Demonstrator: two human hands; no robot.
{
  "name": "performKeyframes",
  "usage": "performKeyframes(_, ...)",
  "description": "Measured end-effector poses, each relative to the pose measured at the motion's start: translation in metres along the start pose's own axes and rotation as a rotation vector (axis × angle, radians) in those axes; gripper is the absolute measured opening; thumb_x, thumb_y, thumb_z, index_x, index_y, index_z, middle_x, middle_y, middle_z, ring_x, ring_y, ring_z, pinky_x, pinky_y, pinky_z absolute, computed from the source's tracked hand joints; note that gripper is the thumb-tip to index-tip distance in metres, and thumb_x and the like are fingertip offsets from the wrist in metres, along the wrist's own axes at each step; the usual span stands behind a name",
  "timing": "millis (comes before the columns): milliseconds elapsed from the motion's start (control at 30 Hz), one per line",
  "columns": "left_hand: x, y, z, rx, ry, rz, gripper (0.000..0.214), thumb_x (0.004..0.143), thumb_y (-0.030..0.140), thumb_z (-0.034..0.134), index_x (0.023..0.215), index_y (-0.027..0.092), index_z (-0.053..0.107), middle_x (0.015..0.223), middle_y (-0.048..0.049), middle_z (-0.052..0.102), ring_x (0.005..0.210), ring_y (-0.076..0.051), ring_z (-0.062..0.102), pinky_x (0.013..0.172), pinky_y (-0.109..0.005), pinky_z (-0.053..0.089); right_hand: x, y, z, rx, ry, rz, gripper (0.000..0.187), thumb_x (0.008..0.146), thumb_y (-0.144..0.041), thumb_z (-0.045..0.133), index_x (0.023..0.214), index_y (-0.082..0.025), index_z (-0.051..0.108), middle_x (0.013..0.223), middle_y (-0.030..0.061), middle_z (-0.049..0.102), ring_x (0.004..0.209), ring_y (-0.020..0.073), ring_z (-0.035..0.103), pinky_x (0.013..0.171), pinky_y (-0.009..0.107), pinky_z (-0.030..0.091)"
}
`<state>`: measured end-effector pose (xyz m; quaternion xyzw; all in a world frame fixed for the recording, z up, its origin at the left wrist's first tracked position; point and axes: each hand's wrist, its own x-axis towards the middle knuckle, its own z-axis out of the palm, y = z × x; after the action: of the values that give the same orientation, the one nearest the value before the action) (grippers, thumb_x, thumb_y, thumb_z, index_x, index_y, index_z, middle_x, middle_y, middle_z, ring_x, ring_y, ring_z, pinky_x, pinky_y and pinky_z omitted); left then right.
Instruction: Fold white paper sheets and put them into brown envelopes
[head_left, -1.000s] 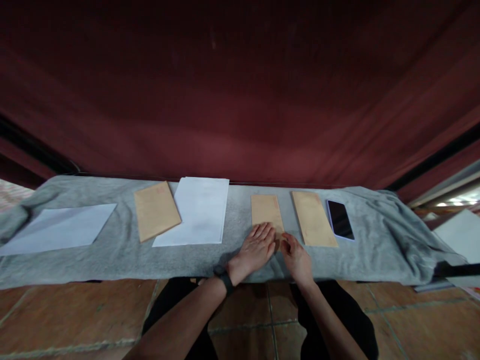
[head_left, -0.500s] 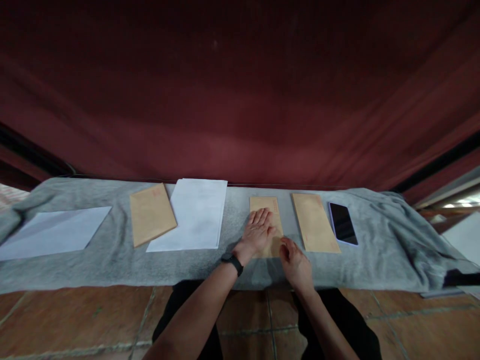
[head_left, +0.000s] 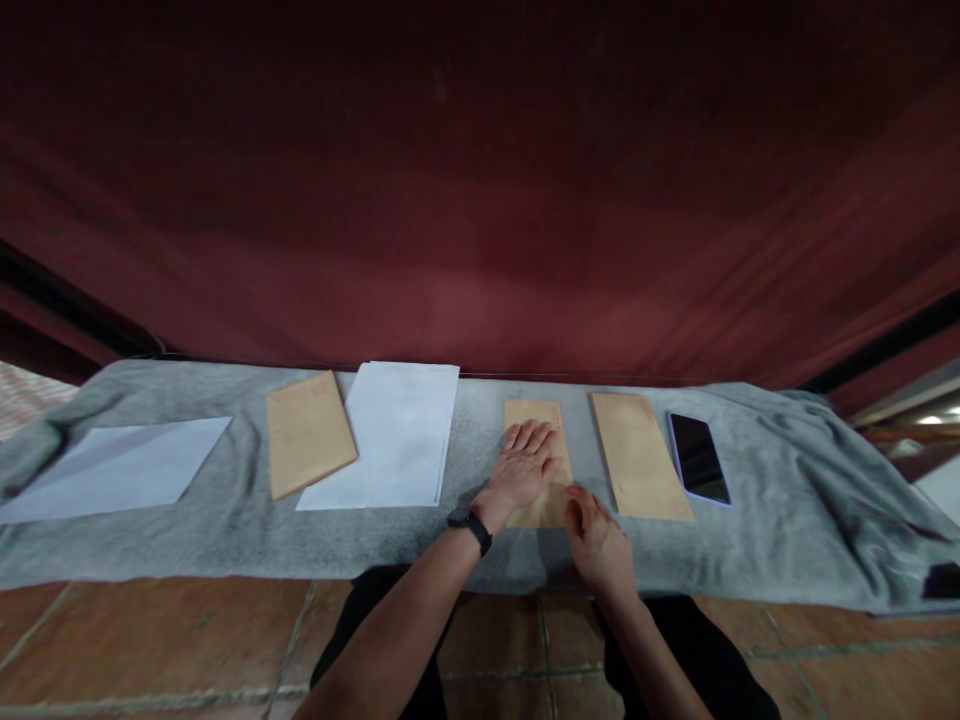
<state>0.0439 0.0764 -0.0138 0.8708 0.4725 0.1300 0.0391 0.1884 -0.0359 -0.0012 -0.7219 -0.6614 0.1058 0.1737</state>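
A brown paper envelope (head_left: 558, 505) lies on the grey cloth in front of me. My left hand (head_left: 523, 467) rests flat across its middle, fingers together and stretched out, with a dark band on the wrist. At the envelope's lower right edge is my right hand (head_left: 598, 535), its fingers curled in and the thumb side touching or nearly touching the paper. Whether anything sits between those fingers is hidden. Just right of it lies another brown envelope (head_left: 641, 455), flat and slightly turned.
A phone (head_left: 699, 458) with a purple edge lies at the right. To the left, a stack of brown envelopes (head_left: 309, 435) overlaps white paper sheets (head_left: 405, 435). Another white sheet (head_left: 127, 465) is farther left. The grey cloth (head_left: 247, 540) covers a long surface before a dark red backdrop (head_left: 480, 250).
The whole view has shifted slightly. My left hand has slid a little to the right on the envelope; my right hand keeps its curled pose at the edge.
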Motion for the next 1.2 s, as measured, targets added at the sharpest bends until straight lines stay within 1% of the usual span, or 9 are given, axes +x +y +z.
performKeyframes(133, -0.003, 0.004, -0.001, 0.006, 0.016, 0.022, 0.053, 0.106, 0.044, 0.030, 0.154, 0.023, 0.039, 0.161, -0.0009, 0.041, 0.150, -0.022, 0.031, 0.125, -0.044, 0.021, 0.000, 0.000, 0.000, 0.012, -0.008, 0.003, 0.030, 0.101, -0.021, 0.041, 0.123, -0.019, 0.061, 0.110, 0.0083, 0.074, 0.089, 0.0204, 0.072, 0.070, 0.027, 0.049)
performKeyframes(267, -0.007, 0.007, -0.002, 0.024, 0.015, 0.061, 0.049, 0.106, 0.043, 0.031, 0.150, 0.028, 0.045, 0.161, 0.0015, 0.040, 0.150, -0.022, 0.031, 0.125, -0.047, 0.020, 0.000, 0.000, -0.001, 0.036, -0.015, 0.017, 0.032, 0.101, -0.021, 0.039, 0.124, -0.018, 0.060, 0.109, 0.0093, 0.074, 0.090, 0.0219, 0.072, 0.073, 0.029, 0.050)
performKeyframes(400, -0.011, 0.010, -0.002, 0.021, 0.014, 0.084, 0.048, 0.106, 0.044, 0.030, 0.149, 0.030, 0.046, 0.160, 0.0025, 0.041, 0.150, -0.022, 0.031, 0.125, -0.048, 0.018, 0.000, 0.001, -0.002, 0.079, -0.031, 0.019, 0.033, 0.100, -0.019, 0.038, 0.124, -0.018, 0.060, 0.108, 0.0093, 0.074, 0.092, 0.0215, 0.072, 0.076, 0.029, 0.050)
performKeyframes(567, -0.014, 0.012, -0.003, 0.019, -0.006, 0.097, 0.048, 0.106, 0.043, 0.029, 0.149, 0.030, 0.045, 0.161, 0.0027, 0.040, 0.150, -0.021, 0.029, 0.126, -0.048, 0.016, 0.001, 0.002, -0.004, 0.114, -0.023, 0.027, 0.032, 0.100, -0.019, 0.037, 0.122, -0.018, 0.060, 0.106, 0.0092, 0.074, 0.092, 0.0206, 0.072, 0.077, 0.028, 0.050)
performKeyframes(700, -0.018, 0.014, -0.005, 0.029, -0.015, 0.127, 0.048, 0.106, 0.041, 0.030, 0.151, 0.030, 0.043, 0.161, 0.0017, 0.039, 0.152, -0.021, 0.027, 0.127, -0.048, 0.014, 0.001, 0.004, -0.006, 0.118, -0.026, 0.020, 0.028, 0.099, -0.020, 0.041, 0.118, -0.019, 0.061, 0.102, 0.0074, 0.074, 0.087, 0.0195, 0.072, 0.073, 0.026, 0.049)
performKeyframes(867, -0.024, 0.016, -0.008, 0.014, -0.039, 0.167, 0.049, 0.106, 0.038, 0.030, 0.153, 0.026, 0.040, 0.163, 0.0004, 0.037, 0.153, -0.019, 0.025, 0.127, -0.046, 0.015, 0.001, 0.007, -0.008, 0.153, -0.029, -0.005, 0.027, 0.099, -0.022, 0.040, 0.114, -0.020, 0.062, 0.095, 0.0068, 0.074, 0.086, 0.0202, 0.072, 0.072, 0.026, 0.048)
performKeyframes(1067, -0.031, 0.022, -0.009, 0.001, -0.041, 0.191, 0.049, 0.107, 0.039, 0.028, 0.153, 0.026, 0.041, 0.162, 0.0005, 0.038, 0.153, -0.019, 0.025, 0.127, -0.044, 0.016, 0.001, 0.010, -0.013, 0.152, -0.063, 0.064, 0.026, 0.100, -0.019, 0.038, 0.113, -0.020, 0.061, 0.088, 0.0055, 0.075, 0.078, 0.0204, 0.072, 0.067, 0.026, 0.045)
performKeyframes(1200, -0.037, 0.026, -0.014, 0.003, -0.079, 0.215, 0.049, 0.107, 0.037, 0.029, 0.153, 0.025, 0.040, 0.163, 0.0004, 0.036, 0.153, -0.018, 0.023, 0.126, -0.044, 0.015, 0.002, 0.013, -0.015, 0.130, -0.097, 0.128, 0.023, 0.101, -0.020, 0.040, 0.114, -0.022, 0.060, 0.080, 0.0026, 0.073, 0.075, 0.0195, 0.072, 0.065, 0.025, 0.041)
